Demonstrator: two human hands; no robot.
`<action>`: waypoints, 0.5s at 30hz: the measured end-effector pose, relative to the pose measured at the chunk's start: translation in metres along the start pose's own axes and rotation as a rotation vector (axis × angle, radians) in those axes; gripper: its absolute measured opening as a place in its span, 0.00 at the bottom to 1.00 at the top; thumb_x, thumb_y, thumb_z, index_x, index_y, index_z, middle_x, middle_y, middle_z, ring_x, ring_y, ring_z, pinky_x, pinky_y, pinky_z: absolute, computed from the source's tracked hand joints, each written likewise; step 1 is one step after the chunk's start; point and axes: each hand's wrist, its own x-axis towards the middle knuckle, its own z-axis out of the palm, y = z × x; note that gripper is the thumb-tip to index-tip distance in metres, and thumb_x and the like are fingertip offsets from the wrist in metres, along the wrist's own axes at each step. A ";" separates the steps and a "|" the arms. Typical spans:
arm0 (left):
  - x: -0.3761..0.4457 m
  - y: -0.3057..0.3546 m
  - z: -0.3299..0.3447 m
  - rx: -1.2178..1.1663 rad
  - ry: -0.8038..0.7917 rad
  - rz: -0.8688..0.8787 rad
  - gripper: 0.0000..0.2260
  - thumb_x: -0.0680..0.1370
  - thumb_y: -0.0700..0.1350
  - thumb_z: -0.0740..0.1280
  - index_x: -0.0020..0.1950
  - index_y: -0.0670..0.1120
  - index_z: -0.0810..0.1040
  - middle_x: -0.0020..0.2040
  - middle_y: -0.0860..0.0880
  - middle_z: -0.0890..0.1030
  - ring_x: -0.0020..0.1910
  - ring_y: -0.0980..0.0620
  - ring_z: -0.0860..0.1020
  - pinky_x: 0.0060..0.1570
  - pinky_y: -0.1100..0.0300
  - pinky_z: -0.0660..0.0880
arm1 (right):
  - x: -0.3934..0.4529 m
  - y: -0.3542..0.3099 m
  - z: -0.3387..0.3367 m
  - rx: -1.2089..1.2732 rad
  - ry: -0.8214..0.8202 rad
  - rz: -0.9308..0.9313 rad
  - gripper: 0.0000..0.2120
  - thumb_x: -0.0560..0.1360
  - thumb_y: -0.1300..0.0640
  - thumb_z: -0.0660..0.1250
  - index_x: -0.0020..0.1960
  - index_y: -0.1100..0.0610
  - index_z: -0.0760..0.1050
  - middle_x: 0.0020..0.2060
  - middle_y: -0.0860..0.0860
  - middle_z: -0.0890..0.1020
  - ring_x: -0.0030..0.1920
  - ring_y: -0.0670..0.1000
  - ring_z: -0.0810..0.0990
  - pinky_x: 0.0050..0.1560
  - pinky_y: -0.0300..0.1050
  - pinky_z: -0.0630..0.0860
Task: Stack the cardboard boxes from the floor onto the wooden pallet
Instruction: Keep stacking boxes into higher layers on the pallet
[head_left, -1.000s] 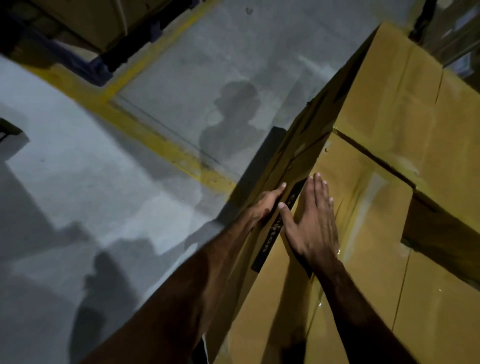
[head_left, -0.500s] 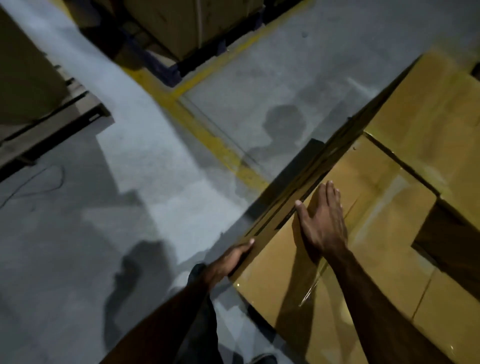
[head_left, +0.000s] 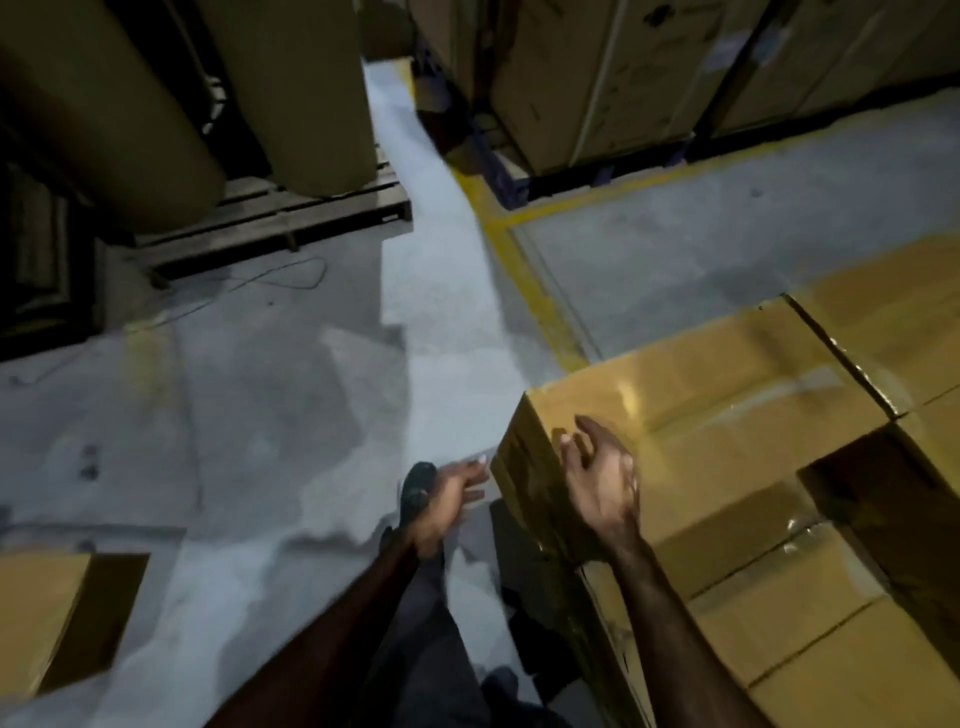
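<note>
Two bare hands are seen raised beside a stack of tan, tape-sealed cardboard boxes (head_left: 727, 441) at the right of a dim warehouse aisle. The left hand (head_left: 441, 501) is held just off the near-left corner of the top box, its fingers (head_left: 470, 470) loosely extended and nothing gripped; whether the fingertips touch the box edge cannot be told. The right hand (head_left: 600, 478) is held above the same corner with the palm turned up, its fingers (head_left: 584, 439) relaxed and slightly curled, with nothing in them. The stacked boxes are packed edge to edge, and a dark gap is seen among them at the right. What they stand on is hidden. A further tan cardboard box (head_left: 57, 618) lies on the grey concrete floor (head_left: 270, 415) at the near left. A yellow painted floor line (head_left: 524, 275) runs from the far aisle toward the stack. At the far left, a weathered wooden pallet (head_left: 291, 218) is loaded with large brown paper rolls (head_left: 296, 88). More brown cartons (head_left: 613, 78) are stored at the far right.
</note>
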 end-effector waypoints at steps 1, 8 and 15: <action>-0.029 -0.001 0.004 -0.018 0.009 0.047 0.22 0.82 0.60 0.67 0.70 0.49 0.80 0.64 0.50 0.84 0.61 0.47 0.82 0.68 0.43 0.73 | -0.025 -0.006 -0.006 0.070 -0.004 -0.005 0.14 0.83 0.53 0.67 0.67 0.53 0.81 0.63 0.50 0.84 0.65 0.53 0.80 0.68 0.49 0.75; -0.185 -0.054 -0.004 -0.140 0.085 0.200 0.21 0.80 0.60 0.69 0.68 0.49 0.80 0.60 0.51 0.86 0.58 0.47 0.85 0.65 0.43 0.76 | -0.172 -0.019 -0.027 0.401 -0.105 0.108 0.08 0.83 0.54 0.68 0.61 0.50 0.83 0.56 0.46 0.85 0.58 0.46 0.82 0.60 0.44 0.78; -0.294 -0.116 -0.059 -0.173 0.236 0.291 0.24 0.72 0.62 0.67 0.63 0.51 0.82 0.57 0.52 0.87 0.58 0.46 0.85 0.61 0.47 0.77 | -0.268 -0.043 -0.007 0.496 -0.164 0.001 0.05 0.83 0.59 0.70 0.56 0.52 0.82 0.48 0.44 0.85 0.52 0.43 0.82 0.56 0.41 0.77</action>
